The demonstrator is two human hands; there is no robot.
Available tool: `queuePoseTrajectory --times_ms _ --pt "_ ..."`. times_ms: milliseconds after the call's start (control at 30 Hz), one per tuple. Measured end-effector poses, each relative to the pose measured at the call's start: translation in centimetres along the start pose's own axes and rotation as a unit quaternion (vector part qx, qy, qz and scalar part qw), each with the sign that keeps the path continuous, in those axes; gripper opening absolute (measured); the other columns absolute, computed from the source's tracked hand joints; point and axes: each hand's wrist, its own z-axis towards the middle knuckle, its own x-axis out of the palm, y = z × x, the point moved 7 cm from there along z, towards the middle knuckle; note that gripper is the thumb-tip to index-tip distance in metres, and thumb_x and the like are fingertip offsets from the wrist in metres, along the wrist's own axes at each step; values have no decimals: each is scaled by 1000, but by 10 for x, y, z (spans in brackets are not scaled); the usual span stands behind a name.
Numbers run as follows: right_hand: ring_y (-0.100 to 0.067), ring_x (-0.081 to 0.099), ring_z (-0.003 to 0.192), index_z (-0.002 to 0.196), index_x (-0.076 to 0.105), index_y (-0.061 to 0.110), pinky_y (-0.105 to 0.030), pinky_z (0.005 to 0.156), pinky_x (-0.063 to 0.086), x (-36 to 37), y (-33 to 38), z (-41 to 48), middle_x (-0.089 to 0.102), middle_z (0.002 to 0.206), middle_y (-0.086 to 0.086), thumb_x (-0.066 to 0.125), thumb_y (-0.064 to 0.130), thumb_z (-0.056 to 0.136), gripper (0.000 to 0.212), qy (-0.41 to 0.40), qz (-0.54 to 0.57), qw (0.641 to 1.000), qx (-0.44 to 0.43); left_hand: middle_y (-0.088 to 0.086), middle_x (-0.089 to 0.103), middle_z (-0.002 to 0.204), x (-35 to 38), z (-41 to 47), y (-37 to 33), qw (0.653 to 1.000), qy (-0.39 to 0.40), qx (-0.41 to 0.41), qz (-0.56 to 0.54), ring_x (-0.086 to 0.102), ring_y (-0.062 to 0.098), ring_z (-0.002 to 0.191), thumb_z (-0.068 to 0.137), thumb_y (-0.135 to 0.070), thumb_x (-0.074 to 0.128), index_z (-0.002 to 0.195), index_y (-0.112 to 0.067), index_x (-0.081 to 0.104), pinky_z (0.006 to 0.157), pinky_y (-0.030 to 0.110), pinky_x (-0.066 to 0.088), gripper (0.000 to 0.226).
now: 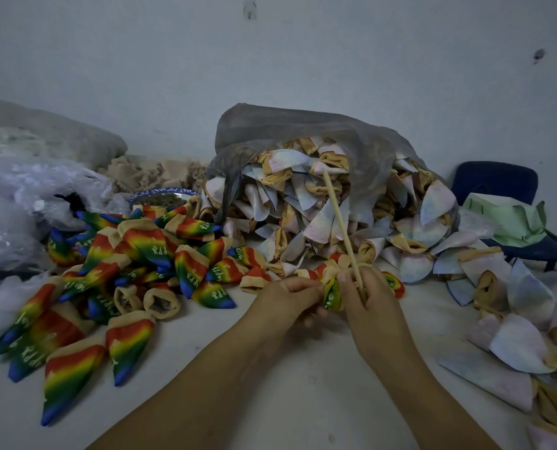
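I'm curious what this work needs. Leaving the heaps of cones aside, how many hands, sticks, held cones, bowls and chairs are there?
Hands: 2 (left hand, right hand)
Sticks: 1 (wooden stick)
Held cones: 1 (rainbow cone)
Bowls: 1 (blue-rimmed bowl)
Chairs: 1 (blue chair)
Total: 6

Near table (319,384) passable (cone heaps (134,271) flank it).
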Motion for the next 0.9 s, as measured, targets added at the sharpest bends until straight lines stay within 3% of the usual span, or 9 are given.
queuePoseTrajectory --times_ms 167,267,367,567,700,800,900 --pt "2 47 82 88 57 24 -6 66 37 -3 6 1 47 90 9 49 24 97 11 -20 -21 999 -44 13 75 83 -5 2 1 992 -24 4 -127 72 17 73 92 -12 65 84 -13 80 67 21 57 17" --pt "8 47 86 81 49 41 -2 67 35 -6 6 0 45 94 14 50 23 96 23 -25 -16 999 -39 14 74 108 2 2 -2 982 21 12 -186 71 22 100 90 -20 69 102 -7 77 81 24 57 19" --pt "4 48 89 80 50 40 -3 68 37 -2 3 0 48 97 7 49 26 97 22 -7 -9 1000 -21 7 71 119 7 0 -6 986 48 41 -156 66 21 114 85 -27 72 117 -12 72 96 29 53 35" --pt "0 51 86 90 57 28 -2 65 37 3 -5 0 53 98 2 46 26 98 14 8 43 999 22 -10 70 120 5 -5 -15 992 17 121 -19 65 13 115 91 -20 68 115 -44 69 100 35 51 34" --pt "4 47 85 86 52 31 -4 66 36 5 -2 0 48 93 10 45 26 98 14 7 -4 1000 -5 -11 73 108 1 -4 -16 990 -35 139 2 69 12 105 93 -16 66 107 -36 75 94 35 55 25" --pt "14 42 88 90 53 25 -3 68 35 7 -1 -2 44 92 13 46 28 97 10 -5 -47 999 -24 -7 75 99 -1 -3 -13 991 -50 108 -54 72 14 95 93 -13 65 89 -34 78 78 24 58 26" --pt "17 41 88 97 54 22 -10 62 38 7 0 -3 43 98 10 46 31 97 12 -21 -92 995 -36 -1 76 99 1 -2 -9 991 -49 88 -92 72 16 95 93 -12 65 88 -25 79 77 23 58 19"
